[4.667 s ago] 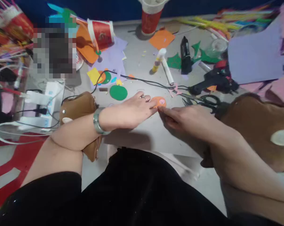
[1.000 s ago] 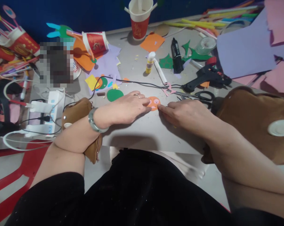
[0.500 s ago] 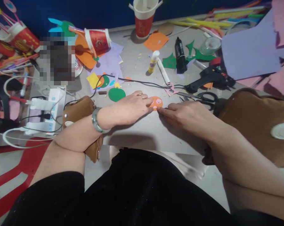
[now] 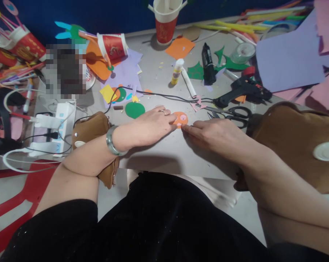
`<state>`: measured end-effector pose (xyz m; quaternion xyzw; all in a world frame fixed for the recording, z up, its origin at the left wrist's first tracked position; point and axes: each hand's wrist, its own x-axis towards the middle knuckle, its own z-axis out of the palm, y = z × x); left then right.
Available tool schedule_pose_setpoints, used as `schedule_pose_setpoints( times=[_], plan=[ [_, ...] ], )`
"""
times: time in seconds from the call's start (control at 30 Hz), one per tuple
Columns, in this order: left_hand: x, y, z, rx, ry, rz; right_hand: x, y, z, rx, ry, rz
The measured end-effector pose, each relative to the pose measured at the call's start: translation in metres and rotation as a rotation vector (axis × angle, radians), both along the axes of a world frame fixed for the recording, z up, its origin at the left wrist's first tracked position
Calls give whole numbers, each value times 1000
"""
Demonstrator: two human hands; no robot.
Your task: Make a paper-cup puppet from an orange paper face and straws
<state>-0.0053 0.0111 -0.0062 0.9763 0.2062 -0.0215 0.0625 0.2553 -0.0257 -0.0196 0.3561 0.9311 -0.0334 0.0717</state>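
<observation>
Head view: orange circle lay on near side of glue stick, pink pieces already placed, whether glued unclear. Left hand and right hand touched circle's edge; whether fingers pinched, could not tell.

Glue stick behind paper disc

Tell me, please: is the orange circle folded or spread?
Spread flat: the orange circle shows its round face without visible fold; the left hand hides part.
</observation>
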Motion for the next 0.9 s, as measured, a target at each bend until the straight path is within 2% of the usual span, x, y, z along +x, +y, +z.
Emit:
schedule_pose_setpoints(
  times=[0.27,0.67,0.9],
  plan=[
    [0,0,1,11,24,-17,-3,-1,3,-21,-65,-20],
    [1,-3,-3,42,13,-3,0,-1,-1,-21,-8,-9],
    [0,-1,0,-18,38,4,0,0,0,-7,76,-39]
  ],
)
